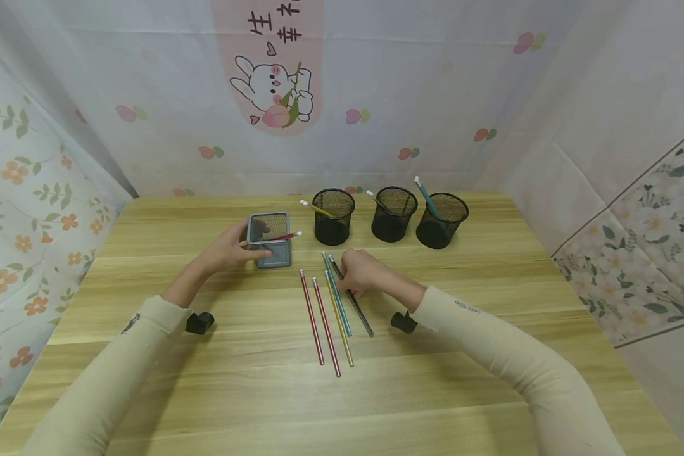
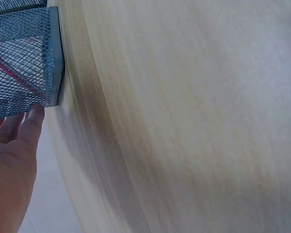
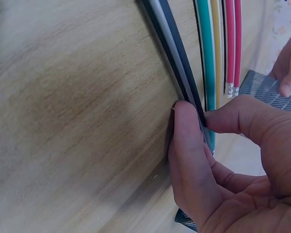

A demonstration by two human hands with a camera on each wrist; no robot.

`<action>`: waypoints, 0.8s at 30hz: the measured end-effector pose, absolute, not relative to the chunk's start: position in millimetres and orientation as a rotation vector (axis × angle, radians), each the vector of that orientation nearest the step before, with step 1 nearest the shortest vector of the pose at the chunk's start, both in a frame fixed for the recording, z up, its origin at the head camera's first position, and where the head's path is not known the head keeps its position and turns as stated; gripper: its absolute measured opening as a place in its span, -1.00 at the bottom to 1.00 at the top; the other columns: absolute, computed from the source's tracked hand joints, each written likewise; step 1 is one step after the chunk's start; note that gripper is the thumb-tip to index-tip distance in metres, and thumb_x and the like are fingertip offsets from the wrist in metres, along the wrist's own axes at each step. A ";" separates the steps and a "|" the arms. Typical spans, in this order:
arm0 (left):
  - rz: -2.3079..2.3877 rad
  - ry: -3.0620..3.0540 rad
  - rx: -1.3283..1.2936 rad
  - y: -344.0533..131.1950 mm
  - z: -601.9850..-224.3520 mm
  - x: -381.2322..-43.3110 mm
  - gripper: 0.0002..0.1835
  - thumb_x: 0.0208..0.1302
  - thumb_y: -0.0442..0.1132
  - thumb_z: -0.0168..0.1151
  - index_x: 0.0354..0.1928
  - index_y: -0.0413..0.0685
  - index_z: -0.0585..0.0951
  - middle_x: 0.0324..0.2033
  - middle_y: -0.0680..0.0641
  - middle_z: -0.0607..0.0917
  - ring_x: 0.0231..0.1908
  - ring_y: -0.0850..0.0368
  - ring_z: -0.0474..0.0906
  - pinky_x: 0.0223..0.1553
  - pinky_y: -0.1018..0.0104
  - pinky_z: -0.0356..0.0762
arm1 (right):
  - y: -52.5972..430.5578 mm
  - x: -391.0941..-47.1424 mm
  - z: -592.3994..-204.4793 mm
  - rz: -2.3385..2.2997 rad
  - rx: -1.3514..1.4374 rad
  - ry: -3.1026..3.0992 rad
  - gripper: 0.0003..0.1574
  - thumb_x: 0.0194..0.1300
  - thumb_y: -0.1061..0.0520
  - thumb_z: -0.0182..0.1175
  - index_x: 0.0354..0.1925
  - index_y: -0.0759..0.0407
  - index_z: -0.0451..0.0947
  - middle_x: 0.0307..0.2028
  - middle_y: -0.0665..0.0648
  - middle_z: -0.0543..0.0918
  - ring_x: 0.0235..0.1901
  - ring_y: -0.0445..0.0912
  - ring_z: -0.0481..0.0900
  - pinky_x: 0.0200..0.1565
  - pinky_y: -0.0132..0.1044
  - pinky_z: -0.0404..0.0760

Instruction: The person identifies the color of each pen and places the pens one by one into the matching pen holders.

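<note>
My left hand [image 1: 228, 250] grips a square grey mesh pencil holder [image 1: 282, 256] from its left side, thumb in front; a red pencil [image 1: 285, 237] leans inside it. In the left wrist view fingertips [image 2: 36, 114] press the mesh wall [image 2: 19, 43]. My right hand [image 1: 363, 272] pinches a black pencil [image 1: 362, 315] between thumb and forefinger near its eraser end. Left of that pencil lie a teal pencil [image 1: 344, 311], a yellow pencil [image 1: 342, 332] and two red pencils [image 1: 312, 323], roughly side by side, erasers pointing away from me.
Behind the pencils stand three round black mesh cups: the left cup [image 1: 332, 233] with a yellow pencil, the middle cup [image 1: 389, 228] with a black one, the right cup [image 1: 433, 234] with a teal one. Printed curtains [image 1: 376, 82] enclose the wooden table [image 1: 251, 392].
</note>
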State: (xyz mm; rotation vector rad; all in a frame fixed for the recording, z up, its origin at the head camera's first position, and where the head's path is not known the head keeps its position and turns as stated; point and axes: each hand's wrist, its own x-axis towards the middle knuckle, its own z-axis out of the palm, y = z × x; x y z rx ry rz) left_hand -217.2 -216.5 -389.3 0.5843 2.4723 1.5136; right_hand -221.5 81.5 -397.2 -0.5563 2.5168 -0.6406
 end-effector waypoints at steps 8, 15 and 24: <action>1.528 2.475 0.597 -220.8 -401.8 -224.0 -0.30 0.10 -0.32 0.38 0.22 -0.42 0.26 0.14 -0.43 0.36 0.17 -0.34 0.26 0.14 -0.19 0.21 | 83.4 -220.7 -396.1 -0.624 -0.567 2.508 -0.78 0.09 0.23 0.32 -0.56 0.31 0.50 -0.57 0.16 0.57 -0.70 -0.07 0.61 -0.61 -0.30 0.59; 1.515 2.502 0.600 -227.9 -419.0 -234.0 -0.28 0.08 -0.19 0.41 0.22 -0.31 0.30 0.14 -0.31 0.41 0.16 -0.23 0.31 0.15 -0.15 0.23 | 87.3 -219.5 -390.7 -0.606 -0.669 2.542 -0.78 0.10 0.22 0.32 -0.53 0.25 0.46 -0.62 0.12 0.54 -0.71 -0.07 0.58 -0.63 -0.32 0.54; 1.518 2.496 0.601 -228.0 -418.9 -234.6 -0.30 0.07 -0.19 0.42 0.18 -0.31 0.32 0.12 -0.28 0.43 0.15 -0.21 0.32 0.15 -0.13 0.24 | 96.7 -221.2 -382.7 -0.544 -0.790 2.583 -0.87 0.06 0.23 0.25 -0.48 0.17 0.46 -0.61 0.02 0.50 -0.69 -0.17 0.41 -0.61 -0.35 0.38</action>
